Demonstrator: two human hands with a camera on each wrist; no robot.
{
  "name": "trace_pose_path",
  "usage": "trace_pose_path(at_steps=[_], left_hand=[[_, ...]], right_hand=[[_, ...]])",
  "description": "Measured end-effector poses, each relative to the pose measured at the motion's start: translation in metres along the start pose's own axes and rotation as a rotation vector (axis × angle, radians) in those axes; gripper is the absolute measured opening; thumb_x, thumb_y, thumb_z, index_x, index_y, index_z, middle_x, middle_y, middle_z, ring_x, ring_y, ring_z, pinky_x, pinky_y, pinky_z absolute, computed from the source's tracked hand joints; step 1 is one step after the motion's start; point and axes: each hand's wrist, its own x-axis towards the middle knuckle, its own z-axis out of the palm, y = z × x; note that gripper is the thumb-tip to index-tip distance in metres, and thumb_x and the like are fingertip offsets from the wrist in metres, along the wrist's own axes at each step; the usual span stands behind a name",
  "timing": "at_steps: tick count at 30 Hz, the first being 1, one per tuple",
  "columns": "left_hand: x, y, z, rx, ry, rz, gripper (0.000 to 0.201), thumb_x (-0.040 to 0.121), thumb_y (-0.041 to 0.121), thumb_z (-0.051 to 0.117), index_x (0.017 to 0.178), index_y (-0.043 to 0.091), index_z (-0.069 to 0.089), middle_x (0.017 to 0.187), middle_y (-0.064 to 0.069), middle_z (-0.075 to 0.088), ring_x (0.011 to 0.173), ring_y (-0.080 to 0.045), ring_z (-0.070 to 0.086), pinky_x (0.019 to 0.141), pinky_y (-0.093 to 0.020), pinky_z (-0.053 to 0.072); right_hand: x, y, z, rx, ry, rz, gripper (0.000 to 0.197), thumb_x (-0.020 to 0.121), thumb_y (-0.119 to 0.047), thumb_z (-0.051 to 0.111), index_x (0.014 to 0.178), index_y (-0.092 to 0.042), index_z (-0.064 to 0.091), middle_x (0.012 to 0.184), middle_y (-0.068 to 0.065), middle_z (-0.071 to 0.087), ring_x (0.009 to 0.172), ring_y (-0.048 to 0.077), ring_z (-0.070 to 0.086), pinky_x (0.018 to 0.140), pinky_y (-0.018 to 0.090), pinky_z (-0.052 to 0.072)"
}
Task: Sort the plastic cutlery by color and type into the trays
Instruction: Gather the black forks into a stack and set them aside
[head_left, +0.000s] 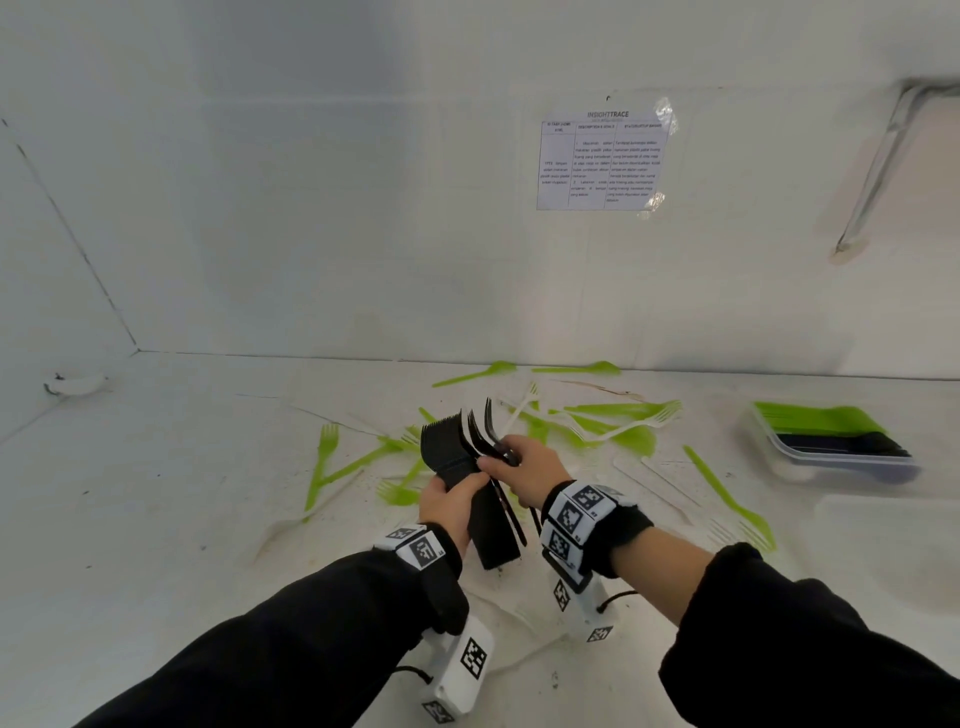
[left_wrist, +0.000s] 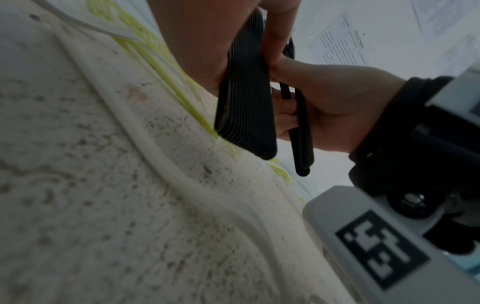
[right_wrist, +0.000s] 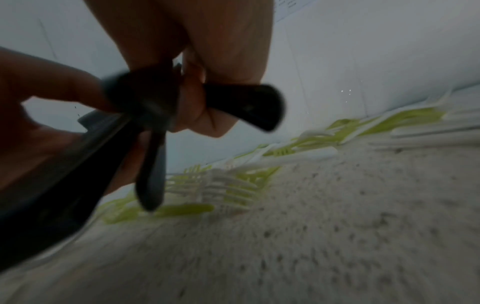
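Behind the right hand (head_left: 530, 475), black forks' (head_left: 451, 441) handles vanish.

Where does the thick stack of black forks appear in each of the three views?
Head: centre, the stack of black forks held in the left hand.
Left wrist: upper centre, ridged handle edges showing.
Right wrist: lower left, dark and blurred.
Shared landmark: the printed sheet on the wall.

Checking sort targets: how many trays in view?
1: a clear tray at far right in the head view, holding green cutlery and black cutlery. Others may be out of frame.
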Motion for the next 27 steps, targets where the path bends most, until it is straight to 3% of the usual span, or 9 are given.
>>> trace_pose_path(at_steps=[5, 10, 15, 17, 19, 23, 25, 27], left_hand=[[0.001, -0.002, -0.004, 0.032, 0.039, 0.026, 0.023, 0.083, 0.0, 0.064, 0.105, 0.0, 0.059, 0.092, -0.017, 0.064, 0.087, -0.032, 0.062, 0.085, -0.044, 0.052], [-0.005, -0.004, -0.005, 0.013, -0.041, 0.014, 0.018, 0.083, -0.006, 0.062, 0.097, 0.004, 0.059, 0.085, -0.014, 0.064, 0.078, -0.027, 0.061, 0.083, -0.042, 0.05], [-0.008, -0.004, -0.007, 0.056, -0.081, 0.03, 0.016, 0.08, -0.006, 0.065, 0.09, 0.006, 0.06, 0.087, -0.017, 0.066, 0.079, -0.031, 0.062, 0.086, -0.046, 0.05], [-0.009, -0.003, -0.007, 0.071, -0.08, 0.041, 0.015, 0.08, -0.005, 0.065, 0.086, 0.007, 0.059, 0.083, -0.016, 0.065, 0.075, -0.03, 0.062, 0.085, -0.046, 0.05], [-0.009, -0.003, -0.007, 0.061, -0.076, 0.044, 0.014, 0.081, -0.006, 0.064, 0.086, 0.006, 0.058, 0.081, -0.016, 0.064, 0.071, -0.029, 0.062, 0.082, -0.045, 0.051], [-0.01, -0.003, -0.007, 0.047, -0.064, 0.058, 0.018, 0.08, -0.006, 0.065, 0.097, 0.0, 0.06, 0.088, -0.019, 0.065, 0.076, -0.031, 0.063, 0.083, -0.046, 0.053], [-0.011, -0.003, -0.007, 0.04, -0.059, 0.058, 0.023, 0.081, -0.006, 0.065, 0.102, -0.002, 0.06, 0.092, -0.021, 0.066, 0.082, -0.034, 0.064, 0.086, -0.053, 0.052], [-0.012, -0.003, -0.009, 0.032, -0.06, 0.061, 0.025, 0.081, -0.007, 0.064, 0.105, -0.003, 0.06, 0.096, -0.023, 0.067, 0.085, -0.036, 0.065, 0.085, -0.057, 0.051]], right_hand=[[-0.008, 0.004, 0.004, 0.113, -0.002, -0.008, 0.011, 0.09, -0.024, 0.059, 0.088, -0.014, 0.056, 0.065, -0.008, 0.046, 0.057, 0.004, 0.042, 0.054, 0.016, 0.033], [-0.011, 0.007, 0.004, 0.099, -0.003, 0.028, 0.013, 0.089, -0.023, 0.058, 0.086, -0.01, 0.057, 0.061, -0.005, 0.044, 0.056, 0.007, 0.042, 0.055, 0.02, 0.035], [-0.016, 0.004, 0.003, 0.175, -0.061, 0.089, 0.021, 0.094, -0.029, 0.051, 0.08, -0.014, 0.053, 0.061, -0.003, 0.045, 0.051, 0.009, 0.041, 0.048, 0.021, 0.036], [-0.017, 0.001, 0.003, 0.243, -0.08, 0.147, 0.021, 0.096, -0.031, 0.046, 0.089, -0.013, 0.053, 0.069, -0.002, 0.049, 0.05, 0.011, 0.039, 0.044, 0.022, 0.036], [-0.017, -0.001, 0.003, 0.313, -0.069, 0.201, 0.017, 0.096, -0.021, 0.043, 0.102, -0.009, 0.053, 0.076, 0.001, 0.049, 0.051, 0.013, 0.039, 0.045, 0.024, 0.035], [-0.021, -0.001, 0.009, 0.239, -0.07, 0.157, 0.028, 0.094, -0.007, 0.039, 0.116, -0.004, 0.056, 0.07, 0.003, 0.05, 0.061, 0.015, 0.048, 0.056, 0.03, 0.043], [-0.024, 0.0, 0.013, 0.197, -0.059, 0.128, 0.028, 0.094, -0.009, 0.042, 0.116, -0.005, 0.058, 0.083, 0.006, 0.058, 0.078, 0.021, 0.057, 0.074, 0.04, 0.052], [-0.026, 0.002, 0.017, 0.193, -0.022, 0.133, 0.028, 0.093, -0.013, 0.048, 0.117, -0.008, 0.061, 0.094, 0.006, 0.062, 0.092, 0.026, 0.061, 0.089, 0.045, 0.052]])
